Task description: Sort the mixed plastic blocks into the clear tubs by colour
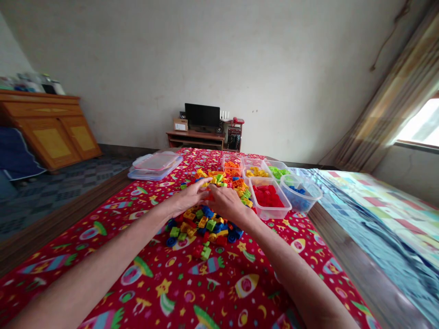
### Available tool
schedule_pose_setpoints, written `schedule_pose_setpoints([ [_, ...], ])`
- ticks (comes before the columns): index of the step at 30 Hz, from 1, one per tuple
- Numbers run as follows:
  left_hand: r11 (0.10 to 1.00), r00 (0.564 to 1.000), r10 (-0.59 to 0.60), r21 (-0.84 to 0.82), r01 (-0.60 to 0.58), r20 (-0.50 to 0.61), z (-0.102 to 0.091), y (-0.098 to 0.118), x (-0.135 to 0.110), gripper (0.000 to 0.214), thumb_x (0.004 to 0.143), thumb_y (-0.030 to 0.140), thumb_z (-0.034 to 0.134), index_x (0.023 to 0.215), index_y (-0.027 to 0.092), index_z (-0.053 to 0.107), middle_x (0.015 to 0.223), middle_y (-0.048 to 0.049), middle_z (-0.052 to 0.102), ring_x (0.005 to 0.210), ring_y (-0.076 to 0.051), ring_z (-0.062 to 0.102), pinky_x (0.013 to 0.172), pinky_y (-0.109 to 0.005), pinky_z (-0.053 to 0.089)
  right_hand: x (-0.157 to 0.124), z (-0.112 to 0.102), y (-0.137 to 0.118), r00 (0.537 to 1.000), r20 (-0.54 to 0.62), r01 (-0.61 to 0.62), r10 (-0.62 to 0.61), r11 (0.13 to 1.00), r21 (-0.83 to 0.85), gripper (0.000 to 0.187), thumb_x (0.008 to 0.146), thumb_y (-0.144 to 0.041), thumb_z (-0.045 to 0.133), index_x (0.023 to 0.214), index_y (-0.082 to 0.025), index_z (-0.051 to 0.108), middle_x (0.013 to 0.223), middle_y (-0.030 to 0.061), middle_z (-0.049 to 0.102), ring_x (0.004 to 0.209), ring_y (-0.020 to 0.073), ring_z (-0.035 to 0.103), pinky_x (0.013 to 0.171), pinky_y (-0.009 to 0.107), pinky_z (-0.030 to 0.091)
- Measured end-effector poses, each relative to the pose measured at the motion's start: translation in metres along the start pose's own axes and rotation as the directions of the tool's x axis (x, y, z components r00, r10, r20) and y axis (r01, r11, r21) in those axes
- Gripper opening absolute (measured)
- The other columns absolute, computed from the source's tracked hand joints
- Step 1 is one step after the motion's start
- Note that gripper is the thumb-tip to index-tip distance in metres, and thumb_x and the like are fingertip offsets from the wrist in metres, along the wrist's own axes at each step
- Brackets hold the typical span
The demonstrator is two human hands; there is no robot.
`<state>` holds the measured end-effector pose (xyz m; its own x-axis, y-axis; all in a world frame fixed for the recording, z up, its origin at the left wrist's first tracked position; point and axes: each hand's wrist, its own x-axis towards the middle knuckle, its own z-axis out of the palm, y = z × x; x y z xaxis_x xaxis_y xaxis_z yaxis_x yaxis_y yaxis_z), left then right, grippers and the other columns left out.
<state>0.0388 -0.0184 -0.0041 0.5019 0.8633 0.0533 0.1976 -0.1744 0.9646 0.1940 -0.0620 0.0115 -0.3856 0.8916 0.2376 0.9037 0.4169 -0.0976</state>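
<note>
The person's left forearm [113,256] is bare along its whole visible length, broad at the near end and tapering evenly to a slim wrist at the far end. The right forearm [291,260] is bare too, with the same smooth, long outline, thickest near the lower edge of the view and narrowing toward the wrist. Both wrists are bare and lead into bare hands. The left hand [188,197] looks narrow, with slender fingers; the right hand [228,202] shows a broad, rounded back. Nails and finer skin detail are too small to tell.
</note>
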Motion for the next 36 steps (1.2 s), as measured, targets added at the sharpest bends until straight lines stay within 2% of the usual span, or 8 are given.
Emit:
schedule_pose_setpoints([
  [5,0.948,0.992,0.125,0.298,-0.111,-0.031,-0.004,-0.005,0.008,0.049,0.082,0.051,0.054,0.120,0.020,0.061,0.095,-0.0065,0.072,0.087,-0.024,0.067,0.076,-0.034,0.054,-0.002,-0.002,0.012,0.996,-0.043,-0.077,0.076,0.997,-0.023,0.040,0.091,-0.039,0.043,0.123,-0.016,0.050,0.103,0.0129,0.069,0.094,0.0234,0.065,0.074,0.029,0.045],
  [8,0.776,0.959,0.273,0.607,-0.170,-0.081,-0.013,-0.008,0.013,0.034,0.084,0.042,0.050,0.100,0.021,0.071,0.095,-0.0063,0.073,0.092,-0.026,0.066,0.083,-0.035,0.051,-0.001,-0.004,0.024,0.992,-0.050,-0.122,0.120,0.992,-0.041,0.045,0.091,-0.039,0.044,0.129,-0.016,0.048,0.106,0.0130,0.068,0.099,0.0239,0.063,0.078,0.029,0.044],
  [11,0.641,0.907,0.408,0.740,-0.203,-0.105,-0.021,-0.011,0.014,0.033,0.084,0.031,0.042,0.094,0.021,0.072,0.100,-0.0068,0.072,0.094,-0.024,0.065,0.089,-0.034,0.048,0.001,-0.007,0.037,0.990,-0.025,-0.143,0.142,0.989,-0.044,0.047,0.090,-0.040,0.048,0.130,-0.017,0.049,0.109,0.0131,0.067,0.103,0.0241,0.061,0.080,0.029,0.043],
  [15,0.608,0.859,0.483,0.771,-0.190,-0.169,-0.037,-0.024,0.015,0.037,0.085,0.028,0.037,0.096,0.018,0.071,0.101,-0.0087,0.072,0.095,-0.024,0.065,0.090,-0.035,0.047,0.002,-0.014,0.051,0.988,-0.027,-0.150,0.150,0.989,0.010,0.046,0.087,-0.042,0.053,0.123,-0.015,0.056,0.106,0.0134,0.068,0.099,0.0233,0.062,0.078,0.029,0.043],
  [20,0.658,0.824,0.449,0.752,-0.044,-0.346,-0.062,-0.050,0.018,0.044,0.087,0.031,0.031,0.111,0.014,0.063,0.110,-0.0118,0.069,0.103,-0.025,0.061,0.095,-0.036,0.044,0.009,-0.027,0.072,0.980,-0.102,-0.162,0.174,0.981,0.110,0.041,0.084,-0.034,0.056,0.120,-0.016,0.059,0.089,0.0083,0.071,0.082,0.0184,0.064,0.072,0.026,0.044],
  [24,0.668,0.837,0.389,0.744,0.031,-0.384,-0.072,-0.069,0.019,0.047,0.088,0.035,0.028,0.117,0.014,0.058,0.119,-0.0125,0.065,0.112,-0.025,0.057,0.102,-0.036,0.038,0.045,-0.038,0.093,0.950,-0.200,-0.221,0.238,0.970,0.105,0.037,0.083,-0.029,0.055,0.117,-0.014,0.061,0.087,0.0089,0.071,0.080,0.0174,0.064,0.074,0.026,0.045],
  [30,0.687,0.858,0.281,0.714,0.133,-0.430,-0.074,-0.090,0.023,0.050,0.090,0.034,0.023,0.122,0.011,0.053,0.124,-0.0147,0.061,0.118,-0.024,0.055,0.104,-0.039,0.039,0.111,-0.045,0.125,0.909,-0.228,-0.330,0.347,0.937,0.112,0.046,0.083,-0.028,0.058,0.123,-0.006,0.055,0.096,0.0144,0.070,0.083,0.0191,0.065,0.079,0.028,0.046],
  [36,0.675,0.876,0.296,0.732,0.091,-0.381,-0.071,-0.093,0.023,0.050,0.091,0.035,0.021,0.123,0.012,0.051,0.129,-0.0137,0.058,0.120,-0.023,0.053,0.105,-0.038,0.038,0.103,-0.025,0.119,0.937,-0.220,-0.264,0.271,0.962,0.065,0.029,0.086,-0.024,0.048,0.103,-0.011,0.068,0.087,0.0106,0.071,0.080,0.0170,0.063,0.075,0.025,0.045],
])
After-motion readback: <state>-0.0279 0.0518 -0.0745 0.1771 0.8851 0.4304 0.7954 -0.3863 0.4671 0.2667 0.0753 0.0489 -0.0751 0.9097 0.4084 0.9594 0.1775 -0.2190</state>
